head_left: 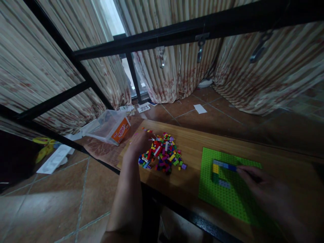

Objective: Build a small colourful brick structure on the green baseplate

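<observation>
My left hand (pixel 140 142) reaches over the left side of a heap of small toy building bricks (pixel 164 152) in many colours. Its fingers are dark and blurred, so their grip does not show. On the right lies a green studded baseplate (pixel 206 175). A partial frame of bricks stands on it: grey-blue and blue along the far side, a yellow brick (pixel 215 168) and a green one on the left, a light grey-blue brick (pixel 224 183) nearer me. My right hand (pixel 263 185) pinches the right end of the dark blue brick (pixel 231 167) in the far row.
The heap and baseplate lie on a wooden bench top (pixel 192 148) with a dark metal edge. Beyond its left end is a clear plastic box (pixel 108 126) with an orange label. Black metal bars (pixel 152 42) cross above, before striped curtains (pixel 174 74). White paper (pixel 199 108) lies on the tiled floor.
</observation>
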Action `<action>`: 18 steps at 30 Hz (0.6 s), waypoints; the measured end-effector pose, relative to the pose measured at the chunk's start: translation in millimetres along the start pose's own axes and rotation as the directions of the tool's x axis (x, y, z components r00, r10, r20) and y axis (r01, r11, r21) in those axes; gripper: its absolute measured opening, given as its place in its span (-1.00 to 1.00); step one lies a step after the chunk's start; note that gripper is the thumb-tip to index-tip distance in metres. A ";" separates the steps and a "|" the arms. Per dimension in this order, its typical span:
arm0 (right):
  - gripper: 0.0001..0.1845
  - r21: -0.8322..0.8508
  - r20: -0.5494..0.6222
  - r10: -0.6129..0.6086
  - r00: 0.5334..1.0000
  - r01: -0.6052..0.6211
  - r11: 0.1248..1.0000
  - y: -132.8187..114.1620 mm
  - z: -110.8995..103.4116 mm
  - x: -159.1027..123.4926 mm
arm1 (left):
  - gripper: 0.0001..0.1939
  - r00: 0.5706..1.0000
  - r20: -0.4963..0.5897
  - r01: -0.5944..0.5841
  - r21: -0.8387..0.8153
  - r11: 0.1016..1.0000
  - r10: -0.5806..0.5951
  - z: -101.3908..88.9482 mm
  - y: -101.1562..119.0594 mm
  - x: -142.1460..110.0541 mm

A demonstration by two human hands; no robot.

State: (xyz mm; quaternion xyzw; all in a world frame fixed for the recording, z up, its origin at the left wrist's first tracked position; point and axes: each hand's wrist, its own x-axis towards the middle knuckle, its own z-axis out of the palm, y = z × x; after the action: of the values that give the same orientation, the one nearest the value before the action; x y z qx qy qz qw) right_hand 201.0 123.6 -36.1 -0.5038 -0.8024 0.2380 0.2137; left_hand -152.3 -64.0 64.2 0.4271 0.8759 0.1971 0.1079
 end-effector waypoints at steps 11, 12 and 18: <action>-0.59 0.034 0.081 0.071 0.994 -0.074 0.997 -0.4 -4.2 -1.4 | -0.56 0.991 0.130 -0.020 0.283 0.959 -0.018 34.8 -23.3 11.0; -0.59 0.030 0.086 0.062 0.994 -0.064 0.997 -1.4 -4.6 -1.7 | -0.57 0.991 0.136 -0.027 0.284 0.959 -0.013 35.9 -21.9 11.7; -0.58 0.021 0.092 0.008 0.996 -0.010 1.000 -1.7 -2.1 -1.1 | -0.66 0.989 0.147 -0.026 0.324 0.946 -0.023 36.0 -15.1 11.1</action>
State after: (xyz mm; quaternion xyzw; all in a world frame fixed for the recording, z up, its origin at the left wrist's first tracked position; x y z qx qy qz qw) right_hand 201.4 122.3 -33.6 -0.4935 -0.8065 0.2707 0.1809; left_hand -156.9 -54.6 25.0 0.4533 0.8854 0.0175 0.1009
